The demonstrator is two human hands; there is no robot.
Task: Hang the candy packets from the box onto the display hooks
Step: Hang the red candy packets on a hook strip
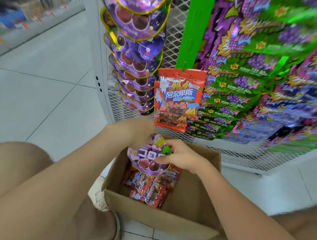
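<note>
A round purple candy packet (148, 158) with grape pictures is held above the open cardboard box (195, 204). My left hand (140, 130) grips its upper left edge from behind. My right hand (179, 155) pinches its right side, thumb on the front. Red candy packets (150, 189) lie in a heap at the bottom of the box. More red packets (179, 100) hang on a green strip (193, 30) above the box. A column of purple grape packets (135, 50) hangs to the left of the strip.
A white mesh display rack (253, 157) stands behind the box. Green and purple packets (257, 84) fill its right side. My knees and a sandalled foot (102, 199) are beside the box on the tiled floor. Blurred shelves run along the far left.
</note>
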